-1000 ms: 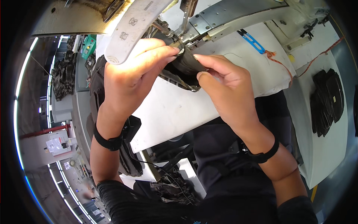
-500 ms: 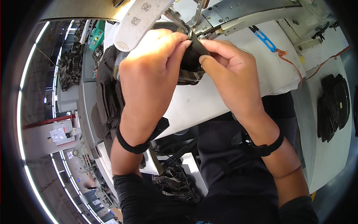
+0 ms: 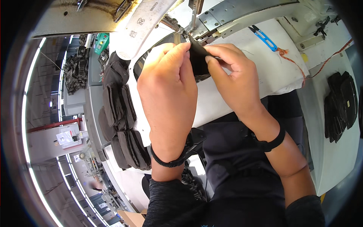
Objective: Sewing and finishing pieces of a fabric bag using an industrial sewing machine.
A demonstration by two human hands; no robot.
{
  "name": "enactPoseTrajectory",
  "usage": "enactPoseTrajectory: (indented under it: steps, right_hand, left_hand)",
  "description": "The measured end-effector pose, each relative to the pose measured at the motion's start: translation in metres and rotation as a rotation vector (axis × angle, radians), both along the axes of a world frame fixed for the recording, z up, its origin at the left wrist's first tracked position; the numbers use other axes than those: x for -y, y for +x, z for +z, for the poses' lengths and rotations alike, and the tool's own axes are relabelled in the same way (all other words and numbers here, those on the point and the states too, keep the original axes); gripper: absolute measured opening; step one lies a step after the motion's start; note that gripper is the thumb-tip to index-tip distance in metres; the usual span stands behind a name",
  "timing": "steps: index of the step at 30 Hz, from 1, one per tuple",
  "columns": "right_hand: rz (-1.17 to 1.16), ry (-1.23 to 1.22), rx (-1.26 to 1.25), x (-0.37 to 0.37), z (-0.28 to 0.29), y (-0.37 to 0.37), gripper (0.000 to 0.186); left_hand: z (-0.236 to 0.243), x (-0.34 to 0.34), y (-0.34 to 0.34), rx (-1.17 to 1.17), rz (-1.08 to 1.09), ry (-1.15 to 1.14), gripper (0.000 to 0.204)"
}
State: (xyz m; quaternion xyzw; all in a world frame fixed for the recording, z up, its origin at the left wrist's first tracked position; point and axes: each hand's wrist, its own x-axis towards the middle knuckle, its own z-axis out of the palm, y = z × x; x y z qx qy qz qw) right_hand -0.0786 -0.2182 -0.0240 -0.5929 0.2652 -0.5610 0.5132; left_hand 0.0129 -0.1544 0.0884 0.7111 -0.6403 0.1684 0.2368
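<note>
My left hand point(image 3: 166, 90) has its fingertips pinched on a dark fabric piece point(image 3: 198, 60) just below the presser foot and needle area point(image 3: 187, 37) of a sewing machine point(image 3: 211, 17). My right hand point(image 3: 236, 79) grips the right edge of that same fabric between curled fingers and thumb. The piece folds over into a dark pouch shape, with its lower part partly hidden behind my hands. A white oblong machine part point(image 3: 134, 32) overhangs just above and left of my left hand. The work rests at the far side of a white padded surface point(image 3: 272, 72).
Blue thread snips point(image 3: 264, 38) on an orange cord point(image 3: 302, 72) lie right of the needle. Dark fabric stacks sit left point(image 3: 117, 109) and far right point(image 3: 340, 102). A green object point(image 3: 102, 42) is at back left, with further workstations and a blurred person point(image 3: 96, 186) beyond.
My left hand has shifted rightward, more upright, and now covers more of the fabric. My right hand stays pinched on the edge. The view has shifted slightly, revealing more of the left stack.
</note>
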Motion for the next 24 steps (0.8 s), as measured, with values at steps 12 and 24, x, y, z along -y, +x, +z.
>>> enactPoseTrajectory:
  steps: [12, 24]
  right_hand:
    - [0.397, 0.474, 0.285, -0.004, 0.018, -0.005, 0.025]
    - [0.300, 0.445, 0.284, 0.003, 0.031, 0.003, 0.016]
  left_hand:
    - [-0.024, 0.006, -0.018, -0.390, 0.178, -0.187, 0.013]
    - [-0.004, -0.012, -0.007, -0.344, 0.124, 0.035, 0.022]
